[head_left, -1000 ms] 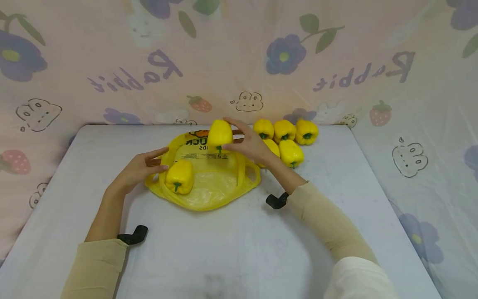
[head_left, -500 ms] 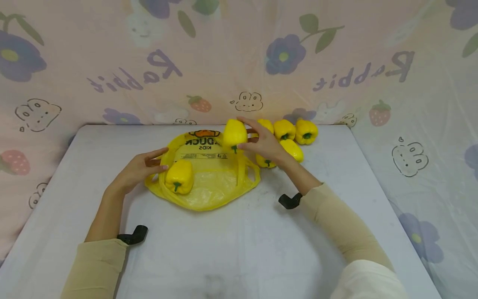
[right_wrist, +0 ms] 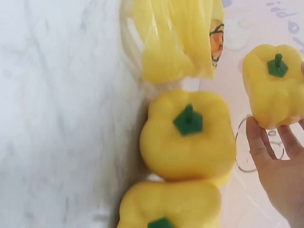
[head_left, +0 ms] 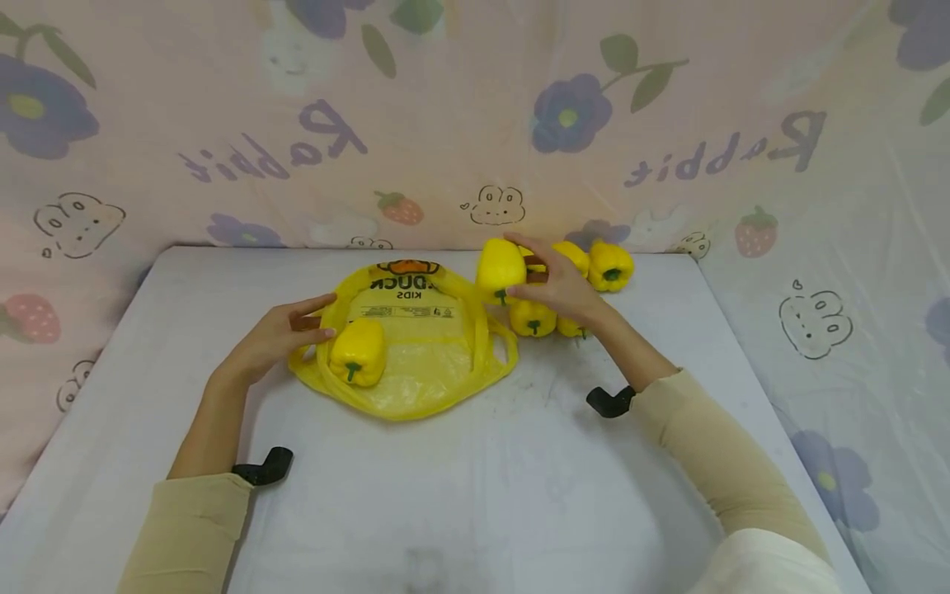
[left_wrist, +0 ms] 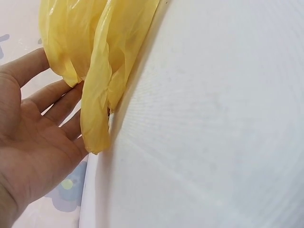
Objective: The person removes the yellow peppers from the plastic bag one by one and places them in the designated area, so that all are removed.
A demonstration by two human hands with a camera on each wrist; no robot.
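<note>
My right hand [head_left: 560, 285] grips a yellow bell pepper [head_left: 500, 271] by its side, raised over the other peppers just right of the bag. Its green stem points down toward me in the head view. A yellow plastic bag [head_left: 423, 381] lies on the table with its mouth spread toward me. One yellow bell pepper [head_left: 358, 352] sits inside at its left. My left hand [head_left: 269, 338] touches the bag's left rim; in the left wrist view its fingers [left_wrist: 52, 95] reach behind the plastic fairly straight, without curling round it.
Several yellow bell peppers [head_left: 533, 318] stand in a cluster at the back right, partly hidden by my right hand and the held one. A patterned curtain [head_left: 445, 124] hangs behind the white table [head_left: 416, 511]. A black camera mount [head_left: 265, 467] juts from the left wrist.
My right hand has moved right with the held pepper, from above the bag to over the cluster. The left hand and the pepper in the bag have stayed in place.
</note>
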